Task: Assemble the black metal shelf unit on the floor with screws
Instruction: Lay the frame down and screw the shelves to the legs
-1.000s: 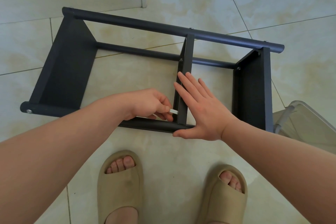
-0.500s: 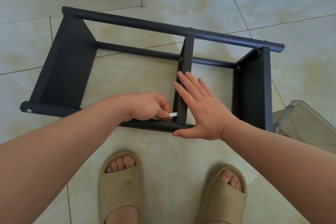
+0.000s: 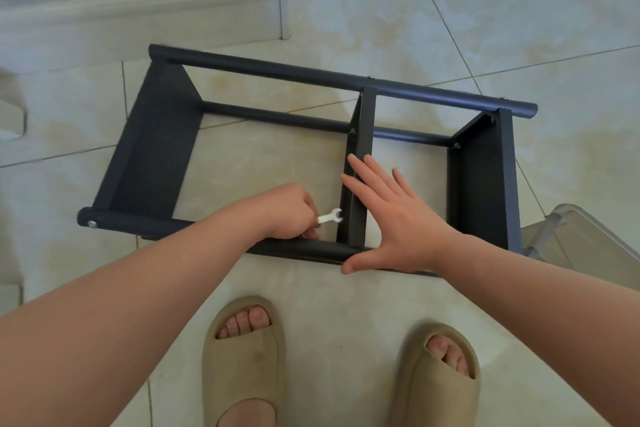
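The black shelf unit [image 3: 311, 74] is lying on its side on the tiled floor [image 3: 346, 305], close to the step [image 3: 138, 17] at the floor's far edge. A person is standing over it in tan slippers [image 3: 246, 357]. The left hand [image 3: 287, 211] is curling its fingers tight around a small white wrench [image 3: 329, 217]. The wrench's open end is poking out past the fingers, right beside the left face of the middle panel [image 3: 362, 128] and just above the near bar [image 3: 311, 248]. I cannot tell if it is touching a screw. The right hand [image 3: 398, 222] is lying flat, its fingers [image 3: 367, 177] straight and spread, pressing on the middle panel's right side, with the thumb lying along the near bar. A clear plastic box [image 3: 581, 239] is sitting just beside the shelf's right end.
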Demonstrator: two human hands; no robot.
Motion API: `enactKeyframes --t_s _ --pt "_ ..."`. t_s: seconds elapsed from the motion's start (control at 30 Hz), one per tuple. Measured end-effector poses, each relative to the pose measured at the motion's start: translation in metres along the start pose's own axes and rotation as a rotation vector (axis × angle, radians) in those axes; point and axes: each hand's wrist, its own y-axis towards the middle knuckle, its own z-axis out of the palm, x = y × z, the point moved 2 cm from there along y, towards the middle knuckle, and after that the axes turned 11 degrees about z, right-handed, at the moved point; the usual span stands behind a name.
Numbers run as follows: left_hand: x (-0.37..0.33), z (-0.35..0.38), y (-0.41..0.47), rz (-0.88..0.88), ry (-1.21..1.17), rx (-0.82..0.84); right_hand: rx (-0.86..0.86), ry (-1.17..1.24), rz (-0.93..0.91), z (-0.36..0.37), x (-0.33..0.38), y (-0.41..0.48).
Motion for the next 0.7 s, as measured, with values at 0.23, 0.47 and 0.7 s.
enactKeyframes --t_s 0.23,0.47,0.7 --pt "-0.019 -0.049 0.002 0.111 -0.024 -0.412 -0.05 0.227 0.172 -0.084 -0.008 0.012" --pt "-0.075 -0.114 0.06 0.301 0.48 -0.656 -0.117 0.062 0.348 -0.134 -0.047 0.091" --pt "-0.067 -0.148 0.122 0.149 0.47 -0.37 -0.086 -0.034 0.471 -0.117 -0.077 0.133"
